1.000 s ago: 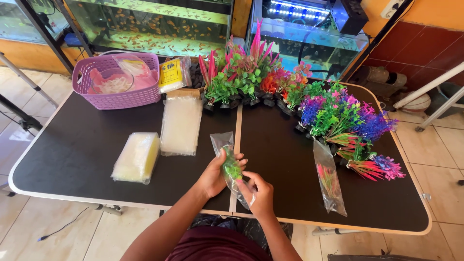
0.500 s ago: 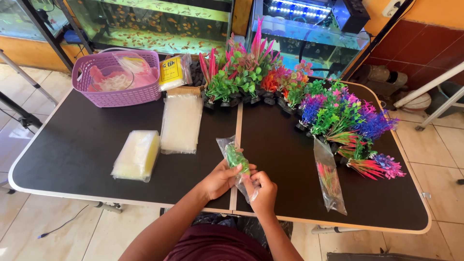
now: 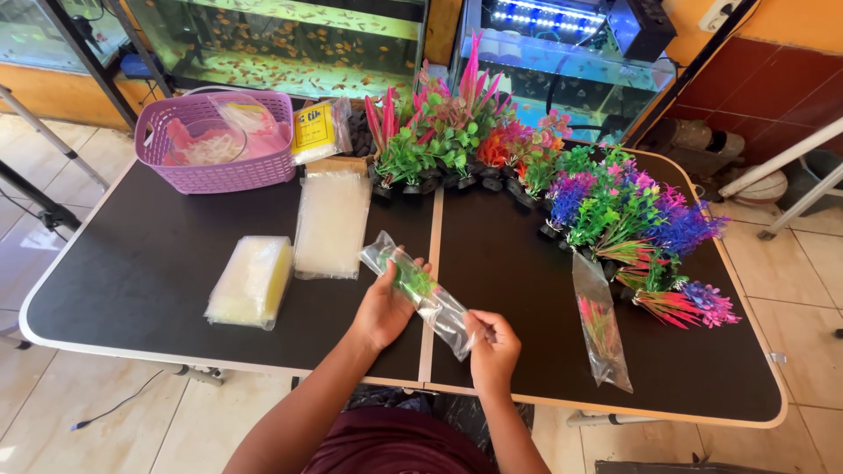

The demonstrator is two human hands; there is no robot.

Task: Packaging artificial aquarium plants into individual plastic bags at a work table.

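I hold a clear plastic bag (image 3: 421, 290) with a green artificial plant inside, slanted above the black table (image 3: 149, 281). My left hand (image 3: 385, 307) grips the bag around its middle. My right hand (image 3: 492, 344) pinches the bag's lower right end. A second bagged plant (image 3: 601, 325), pink and red, lies flat on the table to the right of my hands.
Many colourful artificial plants (image 3: 606, 206) stand along the table's far and right side. A stack of clear bags (image 3: 332, 221), a yellow-tinted packet (image 3: 252, 281) and a purple basket (image 3: 215, 140) sit on the left. Fish tanks (image 3: 290, 39) stand behind the table.
The bag has swung from nearly upright to slanting left to right. My right hand has moved down to the bag's lower end.
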